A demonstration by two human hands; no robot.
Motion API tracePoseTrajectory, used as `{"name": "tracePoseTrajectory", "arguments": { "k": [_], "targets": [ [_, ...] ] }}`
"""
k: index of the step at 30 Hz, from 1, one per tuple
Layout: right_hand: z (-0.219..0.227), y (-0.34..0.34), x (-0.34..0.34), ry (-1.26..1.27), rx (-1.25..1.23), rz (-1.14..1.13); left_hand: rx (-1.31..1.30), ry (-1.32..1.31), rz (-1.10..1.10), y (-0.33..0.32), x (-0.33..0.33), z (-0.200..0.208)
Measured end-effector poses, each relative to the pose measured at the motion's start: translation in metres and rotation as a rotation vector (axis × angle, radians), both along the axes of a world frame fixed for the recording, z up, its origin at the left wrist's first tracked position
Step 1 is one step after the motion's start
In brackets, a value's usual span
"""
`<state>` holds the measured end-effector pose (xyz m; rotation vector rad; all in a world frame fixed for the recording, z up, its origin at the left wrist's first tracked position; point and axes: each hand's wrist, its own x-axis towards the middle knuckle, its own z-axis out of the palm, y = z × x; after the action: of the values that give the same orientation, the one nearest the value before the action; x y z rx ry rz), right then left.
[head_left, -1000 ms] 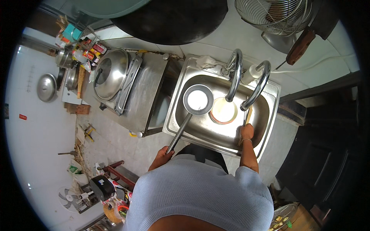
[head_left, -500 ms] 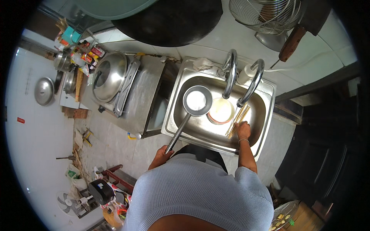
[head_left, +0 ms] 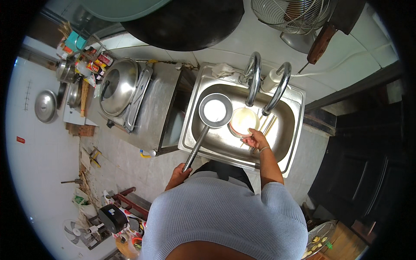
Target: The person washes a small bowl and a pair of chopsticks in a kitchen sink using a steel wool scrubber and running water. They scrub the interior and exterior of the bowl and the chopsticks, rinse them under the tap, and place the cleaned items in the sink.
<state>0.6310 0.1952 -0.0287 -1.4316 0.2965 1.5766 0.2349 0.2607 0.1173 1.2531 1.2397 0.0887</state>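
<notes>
Steel sink (head_left: 284, 130) under curved faucets (head_left: 255, 80) holds chopsticks (head_left: 271, 125) and a bowl (head_left: 244, 120), fingers of left hand (head_left: 177, 175) clenched round long-handled ladle (head_left: 215, 111) over it, right hand's (head_left: 255, 140) pinching bowl rim, hiding some chopsticks.

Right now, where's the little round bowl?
In the head view, the bowl is in the sink, just right of the long-handled pan and beside some slim sticks, with the right hand at its near rim.
</notes>
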Motion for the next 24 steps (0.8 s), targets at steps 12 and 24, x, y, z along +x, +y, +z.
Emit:
{"name": "tracePoseTrajectory", "arguments": {
  "k": [12, 24],
  "targets": [
    [-0.009, 0.011, -0.056, -0.302, 0.021, -0.341, -0.042, 0.034, 0.045, -0.003, -0.006, -0.011],
    [-0.047, -0.012, -0.032, -0.457, 0.2, -0.183, -0.105, -0.043, 0.076, -0.001, -0.006, -0.012]
  ]
}}
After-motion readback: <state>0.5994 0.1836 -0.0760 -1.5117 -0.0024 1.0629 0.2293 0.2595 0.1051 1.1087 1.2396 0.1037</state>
